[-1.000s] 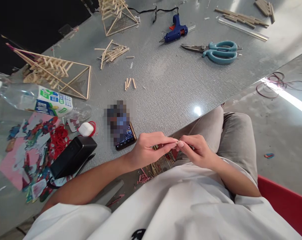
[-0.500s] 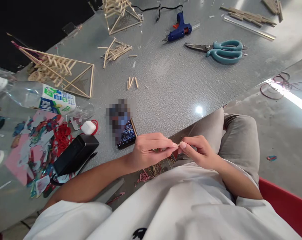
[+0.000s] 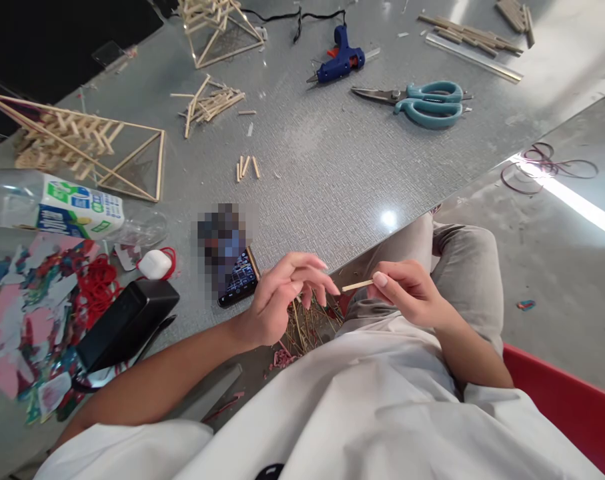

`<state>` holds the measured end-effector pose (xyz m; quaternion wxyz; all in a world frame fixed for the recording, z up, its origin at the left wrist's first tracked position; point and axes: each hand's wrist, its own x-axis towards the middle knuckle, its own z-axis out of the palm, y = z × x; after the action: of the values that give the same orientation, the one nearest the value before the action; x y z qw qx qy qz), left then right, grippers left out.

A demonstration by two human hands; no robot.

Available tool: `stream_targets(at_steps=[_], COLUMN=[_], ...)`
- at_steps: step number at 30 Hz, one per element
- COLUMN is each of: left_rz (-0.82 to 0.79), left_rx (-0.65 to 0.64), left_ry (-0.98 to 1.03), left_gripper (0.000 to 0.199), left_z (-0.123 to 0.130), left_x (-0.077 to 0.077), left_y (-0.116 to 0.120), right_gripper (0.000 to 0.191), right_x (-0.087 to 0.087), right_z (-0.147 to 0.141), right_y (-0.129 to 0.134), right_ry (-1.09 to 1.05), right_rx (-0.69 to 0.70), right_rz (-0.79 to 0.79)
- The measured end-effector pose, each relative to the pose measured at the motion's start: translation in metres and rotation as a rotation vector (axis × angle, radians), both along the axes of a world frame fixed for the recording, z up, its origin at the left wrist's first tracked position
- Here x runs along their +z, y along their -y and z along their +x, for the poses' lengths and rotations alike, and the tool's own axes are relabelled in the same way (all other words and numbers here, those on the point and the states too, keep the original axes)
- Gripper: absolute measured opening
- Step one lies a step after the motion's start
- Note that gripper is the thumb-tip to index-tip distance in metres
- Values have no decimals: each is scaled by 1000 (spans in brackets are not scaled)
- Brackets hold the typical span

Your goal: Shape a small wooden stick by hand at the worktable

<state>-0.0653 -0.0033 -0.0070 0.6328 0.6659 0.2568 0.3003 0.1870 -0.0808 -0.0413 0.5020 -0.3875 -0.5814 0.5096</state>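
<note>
Between thumb and fingers, my right hand (image 3: 407, 293) pinches a short thin wooden stick (image 3: 356, 285) that points left, above my lap. My left hand (image 3: 287, 293) hangs just left of the stick's free end, fingers apart and holding nothing. Beside that hand, on the table, lies a phone (image 3: 239, 280) with a lit screen, partly blurred out. Several short cut sticks (image 3: 247, 168) lie beyond the phone. A loose pile of longer sticks (image 3: 212, 103) is farther back.
Stick frames (image 3: 132, 157) stand at left and back. A blue glue gun (image 3: 339, 63) and teal-handled scissors (image 3: 427, 103) lie across the table. At left are a plastic bottle (image 3: 82, 207), a black box (image 3: 127, 323) and coloured scraps. The table edge (image 3: 482, 175) runs diagonally near my knees.
My left hand has let go of the stick, opened and drawn back left. The stick now shows clearly in my right hand. The whole view has shifted, so table things appear farther left.
</note>
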Motion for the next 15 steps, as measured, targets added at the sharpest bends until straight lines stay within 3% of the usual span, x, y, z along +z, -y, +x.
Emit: stream_targets(at_steps=[3,9,15], left_rz=[80,524,554], left_rx=[-40,-36,7], left_ry=[-60,-152,-126], left_gripper=[26,34,20], left_z=[4,12,13], left_x=[3,6,1], left_y=[-2,-1,-2], right_gripper=[40,43,41], right_x=[0,-3,-7], right_z=[-2,-15,-24], right_y=[0,-1,-2], right_ry=[9,-28,-86], right_rx=[-12,-27,12], right_rz=[-4,-47,-80])
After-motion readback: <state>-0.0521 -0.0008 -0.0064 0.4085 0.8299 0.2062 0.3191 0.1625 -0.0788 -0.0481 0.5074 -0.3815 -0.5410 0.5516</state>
